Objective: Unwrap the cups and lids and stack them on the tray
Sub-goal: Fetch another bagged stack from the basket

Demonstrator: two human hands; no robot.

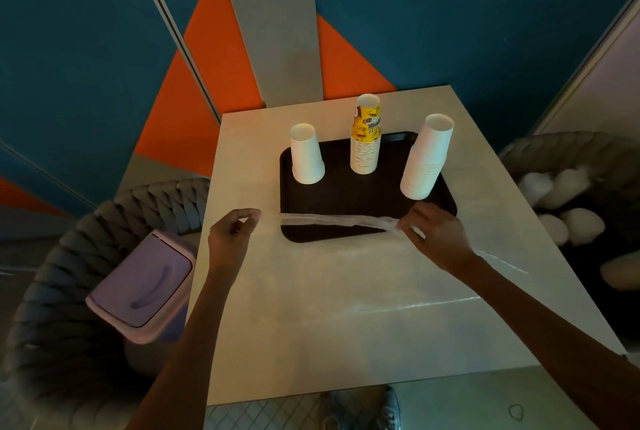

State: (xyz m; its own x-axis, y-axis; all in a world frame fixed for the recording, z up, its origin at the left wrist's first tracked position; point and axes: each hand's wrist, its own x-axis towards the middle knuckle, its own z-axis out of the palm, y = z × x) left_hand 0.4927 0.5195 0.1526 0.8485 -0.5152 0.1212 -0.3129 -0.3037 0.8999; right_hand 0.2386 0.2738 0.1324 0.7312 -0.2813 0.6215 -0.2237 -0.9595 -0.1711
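Note:
A black tray point(349, 192) lies on the pale table. Three upside-down cup stacks stand on it: a short white stack point(306, 154) at the left, a yellow-printed stack point(366, 135) in the middle, a tall white stack point(426, 157) at the right. A clear plastic wrapper point(332, 220) is stretched into a thin strip above the tray's near edge. My left hand point(231, 233) pinches its left end. My right hand point(438, 233) grips its right end, and a loose tail of plastic trails past my right wrist.
The table point(346, 308) is pale and square. A lilac bin point(142, 285) with a swing lid stands at its left, beside a grey woven chair point(69, 291). Another chair at the right holds wrapped white items point(568, 207). A wall rises behind.

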